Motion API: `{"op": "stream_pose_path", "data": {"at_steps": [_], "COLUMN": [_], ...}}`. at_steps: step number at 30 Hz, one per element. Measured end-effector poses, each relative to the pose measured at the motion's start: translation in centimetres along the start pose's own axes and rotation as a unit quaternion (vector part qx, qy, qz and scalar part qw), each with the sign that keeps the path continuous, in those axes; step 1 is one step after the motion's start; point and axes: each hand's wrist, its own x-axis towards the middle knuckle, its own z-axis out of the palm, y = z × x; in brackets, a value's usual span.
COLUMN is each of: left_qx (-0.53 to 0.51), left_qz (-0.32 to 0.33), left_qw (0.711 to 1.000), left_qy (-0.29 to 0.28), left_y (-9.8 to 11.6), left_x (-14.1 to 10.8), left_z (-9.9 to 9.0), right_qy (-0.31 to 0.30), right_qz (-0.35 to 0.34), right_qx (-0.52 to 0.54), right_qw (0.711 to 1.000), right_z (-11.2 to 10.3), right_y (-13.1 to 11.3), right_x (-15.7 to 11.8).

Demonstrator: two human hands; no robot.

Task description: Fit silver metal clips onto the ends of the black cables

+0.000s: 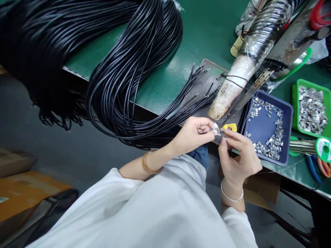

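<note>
I see a green desk (207,27). Around its dark board (214,74), black cables (134,69) sprawl at ten o'clock, a green bin (296,106) sits at three, and a blue tray (263,127), spool (305,147) and pliers (313,168) lie towards four.

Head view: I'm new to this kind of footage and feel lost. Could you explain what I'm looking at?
There is no robot: a person wears the camera on their head, so you look forward and down. On the green table lie long black cables, partly hanging over its edge. To the right, a blue tray and a green tray hold small metal shells. The left hand pinches what looks like a cable end; the right hand meets it there, at a metal piece too small to identify. Just beyond the hands, a plastic-wrapped duct slants down.
</note>
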Motion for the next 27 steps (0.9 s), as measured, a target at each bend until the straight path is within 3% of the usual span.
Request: {"op": "stream_pose_path", "data": {"at_steps": [8,27], "left_qx": [-0.039,0.033], "left_qz": [0.011,0.086], "left_qw": [0.999,0.994], "left_qy": [0.001,0.049], "left_y": [0.32,-0.06], "left_x": [-0.46,-0.28], "left_z": [0.01,0.33], "right_qy": [0.014,0.025], "right_qz": [0.015,0.025], "right_qx": [0.009,-0.001], "right_qw": [1.0,0.999], "right_z": [0.16,0.86], "right_y": [-0.17,-0.08], "right_x": [0.11,0.35]}}
